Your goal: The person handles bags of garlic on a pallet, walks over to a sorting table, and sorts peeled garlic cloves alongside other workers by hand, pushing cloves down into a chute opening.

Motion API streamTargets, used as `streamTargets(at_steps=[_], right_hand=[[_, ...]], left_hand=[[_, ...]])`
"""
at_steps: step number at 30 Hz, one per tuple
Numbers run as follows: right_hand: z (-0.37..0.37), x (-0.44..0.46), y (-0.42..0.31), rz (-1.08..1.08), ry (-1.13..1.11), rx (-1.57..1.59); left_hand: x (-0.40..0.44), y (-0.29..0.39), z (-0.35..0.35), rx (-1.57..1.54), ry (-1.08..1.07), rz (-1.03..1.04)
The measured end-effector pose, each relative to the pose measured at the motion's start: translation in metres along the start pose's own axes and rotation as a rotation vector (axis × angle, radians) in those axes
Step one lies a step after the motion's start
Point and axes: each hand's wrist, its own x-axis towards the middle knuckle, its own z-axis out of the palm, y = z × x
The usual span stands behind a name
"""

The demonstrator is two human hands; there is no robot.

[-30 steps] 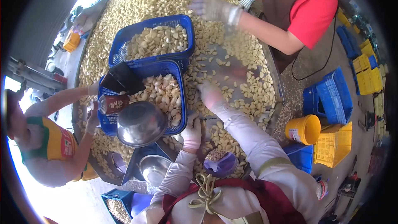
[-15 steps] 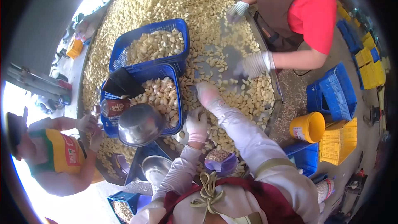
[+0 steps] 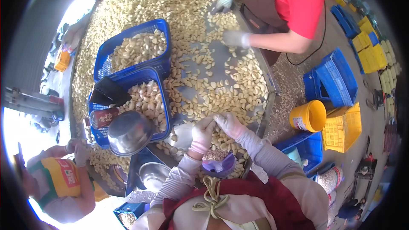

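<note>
Both of my hands wear pale gloves and meet close together over the near part of a metal table covered with garlic cloves [image 3: 208,96]. My left hand [image 3: 203,133] has its fingers pinched at the tips; whatever is between them is too small to make out. Almost touching it, my right hand [image 3: 230,126] is also closed at the fingertips, its contents hidden. Just below the hands sits a purple container [image 3: 225,166] with small pale bits in it. To the left stands a blue basket [image 3: 167,115] of unpeeled garlic, with a metal bowl [image 3: 130,133] resting on it.
Behind that basket is another blue basket [image 3: 167,44] of cloves. A co-worker's gloved hands [image 3: 236,38] work across the table, and another person [image 3: 64,179] is at the left. A yellow bucket [image 3: 314,116] and crates [image 3: 343,127] stand on the floor at right.
My right hand has drawn back from the cloves toward my left hand, and the two now meet. The whole view has shifted. The co-worker's hands across the table have moved.
</note>
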Motion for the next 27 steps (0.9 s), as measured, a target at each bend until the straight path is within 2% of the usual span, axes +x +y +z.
streamTargets(at_steps=[1,2,3,4,6,7,8,10,11,12,13,14,15,16,17,18,20,21,22,23,24,26,27], right_hand=[[-0.002,0.002,0.007,-0.058,-0.057,-0.225],[-0.012,-0.003,0.014,-0.012,-0.030,-0.208],[-0.023,-0.007,0.002,0.034,-0.001,-0.189],[-0.035,-0.010,-0.012,0.079,0.029,-0.169],[-0.090,-0.002,-0.060,0.205,0.094,0.151],[-0.117,0.001,-0.084,0.261,0.142,0.310],[-0.127,0.009,-0.078,0.206,0.209,0.317],[-0.128,0.031,-0.062,0.162,0.288,0.326],[-0.114,0.050,-0.046,0.301,0.185,-0.417],[-0.095,0.058,-0.039,0.414,0.048,-1.158],[-0.063,0.050,-0.045,0.345,0.055,-1.195],[-0.041,0.042,-0.053,0.264,0.068,-1.233],[-0.042,0.037,-0.054,0.254,0.067,-1.235],[-0.043,0.027,-0.051,0.077,-0.118,-1.107],[-0.043,0.015,-0.047,-0.089,-0.295,-0.959],[-0.054,0.005,-0.059,-0.084,-0.300,-0.954],[-0.081,-0.012,-0.091,0.324,-0.404,-1.259],[-0.077,-0.031,-0.079,0.329,-0.410,-1.251],[-0.068,-0.057,-0.062,0.213,-0.346,-1.359],[-0.061,-0.075,-0.054,0.091,-0.278,-1.468],[-0.057,-0.085,-0.058,0.093,-0.280,-1.467],[-0.050,-0.092,-0.070,0.049,-0.368,-1.213],[-0.039,-0.088,-0.066,0.052,-0.382,-1.210]], left_hand=[[0.001,0.007,0.004,-0.152,-0.031,-0.107],[0.002,0.013,0.006,-0.303,-0.061,-0.217],[0.005,0.019,0.007,-0.242,-0.111,-0.245],[0.013,0.014,0.010,-0.242,-0.122,-0.245],[0.033,-0.003,0.016,-0.421,0.062,-0.096],[0.045,-0.009,0.004,0.006,0.145,0.089],[0.062,-0.013,-0.013,0.441,0.212,0.276],[0.089,-0.006,-0.025,0.570,0.067,0.021],[0.091,-0.005,-0.015,0.563,0.060,0.010],[0.088,-0.004,-0.004,0.902,0.005,0.101],[0.083,-0.004,0.003,1.241,-0.056,0.199],[0.082,0.002,0.000,1.238,-0.053,0.195],[0.083,0.011,-0.012,1.214,-0.183,0.079],[0.077,0.012,-0.026,1.188,-0.325,-0.045],[0.061,-0.001,-0.045,1.169,-0.212,0.084],[0.050,0.004,-0.052,1.171,-0.219,0.078],[0.025,0.020,-0.064,1.226,-0.416,-0.187],[0.001,0.010,-0.066,1.226,-0.408,-0.140],[-0.025,-0.001,-0.066,1.223,-0.396,-0.088],[-0.047,-0.005,-0.059,1.188,-0.394,-0.177],[-0.068,-0.005,-0.049,1.153,-0.394,-0.265],[-0.112,-0.001,-0.034,1.044,-0.517,-0.295],[-0.114,0.008,-0.028,1.039,-0.522,-0.308]])
